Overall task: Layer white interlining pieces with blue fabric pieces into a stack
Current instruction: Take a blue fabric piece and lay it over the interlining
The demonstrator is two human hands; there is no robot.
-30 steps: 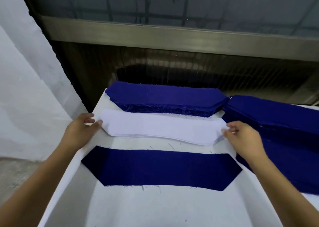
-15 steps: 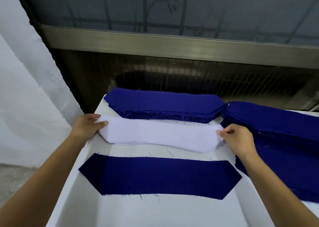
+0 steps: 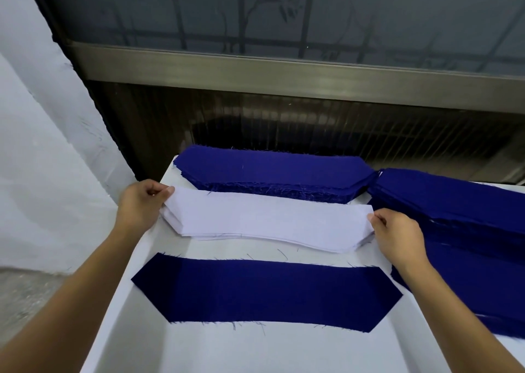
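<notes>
Moved: your left hand (image 3: 139, 210) now pinches the white piece (image 3: 264, 219) at its left tip; right hand (image 3: 397, 239) pinches the right end. Lift one layer only onto the near blue piece (image 3: 267, 293).

garment workshop, stacks of cut blue fabric pieces (image 3: 272, 174), white cutting table (image 3: 255, 350)

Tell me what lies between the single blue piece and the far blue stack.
The white interlining pile, its ends pinched by the left hand and right hand; the head view shows it.
</notes>
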